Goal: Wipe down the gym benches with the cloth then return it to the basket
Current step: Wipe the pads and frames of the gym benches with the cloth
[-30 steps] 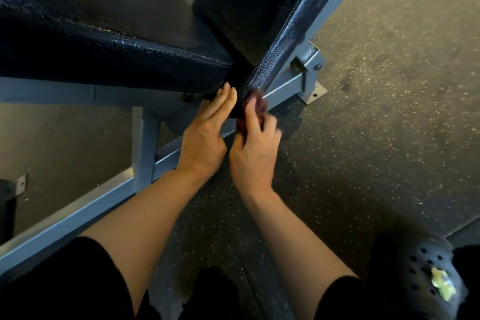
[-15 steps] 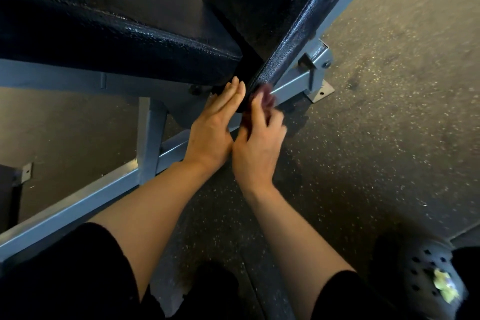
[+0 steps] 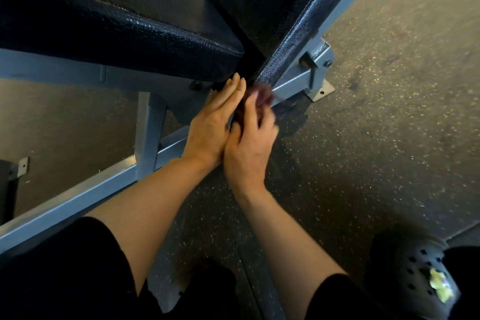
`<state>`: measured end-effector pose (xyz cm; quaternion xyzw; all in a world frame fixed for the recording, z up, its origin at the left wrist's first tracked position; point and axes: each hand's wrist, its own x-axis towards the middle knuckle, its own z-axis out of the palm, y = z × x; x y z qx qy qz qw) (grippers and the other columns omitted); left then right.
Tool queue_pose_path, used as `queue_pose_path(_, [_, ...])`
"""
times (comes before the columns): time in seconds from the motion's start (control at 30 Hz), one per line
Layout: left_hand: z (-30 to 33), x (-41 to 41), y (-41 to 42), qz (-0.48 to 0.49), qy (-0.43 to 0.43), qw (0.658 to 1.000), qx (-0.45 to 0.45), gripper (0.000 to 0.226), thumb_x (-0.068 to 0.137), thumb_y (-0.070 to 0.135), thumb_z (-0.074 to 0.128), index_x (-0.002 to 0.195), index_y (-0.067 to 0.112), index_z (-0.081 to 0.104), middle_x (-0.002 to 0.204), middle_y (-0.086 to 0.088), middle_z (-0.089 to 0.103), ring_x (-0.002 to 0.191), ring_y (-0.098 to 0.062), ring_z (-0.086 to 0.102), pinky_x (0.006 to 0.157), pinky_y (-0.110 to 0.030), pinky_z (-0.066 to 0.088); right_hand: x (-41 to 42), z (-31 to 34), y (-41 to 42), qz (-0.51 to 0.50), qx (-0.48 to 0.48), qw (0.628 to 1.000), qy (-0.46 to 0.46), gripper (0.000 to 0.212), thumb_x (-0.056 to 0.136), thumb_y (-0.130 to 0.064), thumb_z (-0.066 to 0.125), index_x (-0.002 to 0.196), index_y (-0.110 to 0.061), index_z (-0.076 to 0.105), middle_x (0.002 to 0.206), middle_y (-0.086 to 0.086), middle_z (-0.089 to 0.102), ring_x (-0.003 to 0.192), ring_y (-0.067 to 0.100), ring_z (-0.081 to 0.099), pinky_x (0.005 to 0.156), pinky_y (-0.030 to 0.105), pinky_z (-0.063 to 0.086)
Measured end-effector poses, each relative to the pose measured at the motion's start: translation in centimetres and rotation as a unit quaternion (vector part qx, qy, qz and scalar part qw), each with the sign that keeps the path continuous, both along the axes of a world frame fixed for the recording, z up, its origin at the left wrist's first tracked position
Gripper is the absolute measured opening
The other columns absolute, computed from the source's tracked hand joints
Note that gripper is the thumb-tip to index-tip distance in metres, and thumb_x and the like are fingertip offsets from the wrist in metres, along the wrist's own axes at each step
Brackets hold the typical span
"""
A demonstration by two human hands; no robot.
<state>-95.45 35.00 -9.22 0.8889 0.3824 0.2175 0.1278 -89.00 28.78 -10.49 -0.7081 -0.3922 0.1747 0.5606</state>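
A gym bench with a black padded seat [image 3: 109, 31] and a raised black backrest [image 3: 283, 8] stands on a blue-grey steel frame [image 3: 85, 197]. My left hand [image 3: 210, 122] lies with straight fingers against the gap where the seat meets the backrest. Beside it, my right hand [image 3: 252, 143] grips a small dark red cloth [image 3: 263, 95], blurred, at the backrest's lower edge. Most of the cloth is hidden by my fingers. No basket is in view.
Dark speckled rubber floor [image 3: 376, 125] spreads to the right. The frame's foot plate [image 3: 320, 91] is bolted down just past the cloth. My black perforated shoe [image 3: 415, 273] is at the bottom right. A dark object with a bracket [image 3: 15, 171] sits at the left edge.
My right hand with the cloth has shifted slightly along the backrest's lower edge and is now blurred. My left hand stays against the gap. The view has tilted a little.
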Motion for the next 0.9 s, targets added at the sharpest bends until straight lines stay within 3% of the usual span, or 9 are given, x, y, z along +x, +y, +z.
queue_pose_path(0.1, [0.2,-0.2,0.1,-0.011,0.008,1.000,0.023,0.056,0.094,0.018,0.037,0.150,0.018,0.032,0.156,0.008,0.025,0.145,-0.016,0.027,0.112,-0.039,0.038,-0.1,-1.2,-1.2,0.018,-0.037,0.998,0.040,0.043,0.098,-0.014,0.047,0.140,-0.018,0.049,0.126,0.006,0.050,0.101,0.009,0.036,0.086,0.021,0.039])
queue_pose_path(0.2, [0.5,-0.3,0.5,-0.007,0.016,0.999,0.044,0.069,0.085,-0.010,0.046,0.149,0.015,0.034,0.154,0.007,0.028,0.143,-0.014,0.029,0.117,-0.024,0.025,2.1,0.8,0.1,-0.146,0.041,0.988,0.041,0.040,0.094,-0.013,0.053,0.133,-0.012,0.055,0.117,0.009,0.053,0.102,0.012,0.041,0.086,0.014,0.033])
queue_pose_path(0.27, [0.6,-0.4,0.5,-0.007,0.017,0.999,0.046,0.076,0.080,-0.020,0.047,0.148,0.011,0.034,0.152,0.008,0.027,0.142,-0.014,0.028,0.115,-0.012,0.016,4.3,2.4,1.8,-0.223,0.094,0.969,0.047,0.042,0.093,-0.017,0.055,0.134,-0.009,0.055,0.119,0.013,0.052,0.103,0.017,0.043,0.089,0.024,0.037])
queue_pose_path(0.4, [0.2,-0.4,0.5,-0.011,0.006,0.998,0.056,0.073,0.081,-0.019,0.052,0.146,0.008,0.036,0.152,0.001,0.031,0.141,-0.017,0.031,0.117,-0.027,0.024,4.2,3.2,3.3,-0.167,0.089,0.982,0.014,0.046,0.090,-0.011,0.057,0.136,-0.014,0.055,0.132,0.017,0.048,0.111,0.023,0.042,0.091,0.021,0.031])
queue_pose_path(0.53, [0.2,0.0,0.3,-0.016,-0.001,0.998,0.055,0.055,0.095,0.019,0.050,0.147,0.012,0.034,0.153,0.004,0.029,0.140,-0.007,0.028,0.115,-0.032,0.029,0.9,0.5,0.7,-0.061,0.057,0.996,-0.032,0.049,0.086,-0.008,0.058,0.134,-0.011,0.056,0.129,0.018,0.046,0.113,0.023,0.042,0.094,0.020,0.031])
queue_pose_path(0.6, [0.2,0.1,0.2,-0.004,0.001,0.996,0.086,0.053,0.094,0.013,0.055,0.145,0.010,0.041,0.151,-0.001,0.037,0.137,-0.009,0.034,0.111,-0.030,0.035,1.3,0.7,0.3,-0.058,0.057,0.997,-0.008,0.047,0.085,-0.011,0.057,0.132,-0.011,0.058,0.124,0.017,0.049,0.111,0.023,0.045,0.094,0.022,0.035])
queue_pose_path(0.7, [0.7,0.4,0.0,-0.009,0.012,0.989,0.144,0.058,0.083,-0.012,0.054,0.139,0.001,0.048,0.144,-0.012,0.048,0.129,-0.024,0.049,0.102,-0.033,0.046,4.0,3.1,1.4,-0.165,0.114,0.979,0.021,0.045,0.085,-0.008,0.060,0.130,-0.009,0.059,0.116,0.016,0.052,0.106,0.023,0.048,0.092,0.021,0.036])
queue_pose_path(0.8, [1.5,1.1,-0.1,-0.050,0.020,0.984,0.168,0.056,0.084,-0.009,0.040,0.140,-0.005,0.043,0.144,-0.018,0.046,0.130,-0.029,0.048,0.108,-0.035,0.041,7.8,5.5,4.4,-0.242,0.141,0.958,0.058,0.049,0.089,-0.007,0.060,0.137,-0.008,0.053,0.124,0.020,0.049,0.110,0.030,0.047,0.093,0.019,0.029])
queue_pose_path(0.9, [1.9,2.2,-0.1,-0.050,0.001,0.987,0.150,0.054,0.089,-0.005,0.035,0.144,-0.005,0.035,0.150,-0.019,0.037,0.139,-0.026,0.037,0.115,-0.027,0.030,7.4,5.0,4.6,-0.193,0.119,0.974,0.012,0.050,0.088,-0.003,0.059,0.137,-0.009,0.054,0.131,0.022,0.047,0.115,0.032,0.046,0.093,0.015,0.024])
